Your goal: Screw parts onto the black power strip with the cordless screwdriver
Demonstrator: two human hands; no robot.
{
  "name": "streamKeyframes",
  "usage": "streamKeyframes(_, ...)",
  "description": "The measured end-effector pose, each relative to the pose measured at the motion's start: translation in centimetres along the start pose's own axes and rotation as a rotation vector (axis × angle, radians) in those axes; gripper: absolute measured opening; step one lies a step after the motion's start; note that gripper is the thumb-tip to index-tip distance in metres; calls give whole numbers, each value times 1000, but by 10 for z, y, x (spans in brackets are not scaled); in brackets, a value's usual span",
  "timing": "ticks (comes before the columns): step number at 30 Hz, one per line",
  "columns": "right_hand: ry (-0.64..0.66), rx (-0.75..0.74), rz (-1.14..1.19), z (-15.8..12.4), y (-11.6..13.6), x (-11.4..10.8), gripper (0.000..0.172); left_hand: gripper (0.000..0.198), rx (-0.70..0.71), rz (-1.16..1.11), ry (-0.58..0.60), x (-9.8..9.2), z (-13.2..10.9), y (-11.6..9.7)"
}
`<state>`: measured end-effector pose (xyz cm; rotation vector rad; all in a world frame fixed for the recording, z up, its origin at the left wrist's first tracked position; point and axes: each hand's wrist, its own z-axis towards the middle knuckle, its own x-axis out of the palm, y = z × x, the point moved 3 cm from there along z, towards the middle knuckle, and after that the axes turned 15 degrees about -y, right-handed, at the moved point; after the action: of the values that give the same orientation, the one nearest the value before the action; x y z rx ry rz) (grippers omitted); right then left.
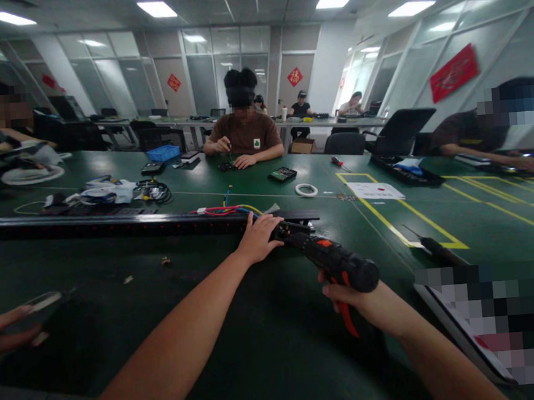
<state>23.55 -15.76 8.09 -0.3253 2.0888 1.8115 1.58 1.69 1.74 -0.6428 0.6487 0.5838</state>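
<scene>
A long black metal rail point(112, 224) lies across the table from the left edge to the middle. My left hand point(258, 237) grips it near its right end, with the fingers over the top and the thumb on the near side. Red, yellow and blue wires point(224, 210) run along the rail beside my fingers. My right hand point(348, 295) is closed around the handle of a black and orange power screwdriver point(336, 256). Its nose points left at the rail's end, close to my left thumb. Whether the tip touches a screw is hidden.
Small brass-coloured parts point(166, 261) lie in front of the rail. Another person's hand point(13, 328) is at the left. A white tape roll point(306, 190), a paper sheet point(376, 191) and a dark screwdriver point(437, 249) lie to the right. A co-worker point(246, 134) sits opposite.
</scene>
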Motion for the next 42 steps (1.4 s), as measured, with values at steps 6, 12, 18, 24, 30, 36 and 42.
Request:
streamKeyframes(6,10,17,-26,2,-3,-1,35,64,6,2,-7,1,-1,1)
streamKeyframes(12,3,12,-16,1,1,-2,32,63,3,0,-2,0,-1,0)
streamKeyframes(18,15,5,-17,1,1,-2,29,62,-10,-4,5,-2,0,-2)
streamKeyframes(24,17,2,-16,3,-2,-1,31,64,-7,-3,6,-1,-1,0)
streamKeyframes(30,30,-12,-26,4,-6,-3,29,63,-5,-7,1,1,-1,0)
streamKeyframes(36,28,-12,-42,5,-6,-2,28,62,-11,-5,9,-1,-1,-2)
streamKeyframes(42,26,-6,-23,2,-2,-1,29,62,-6,-6,5,-1,-1,-1)
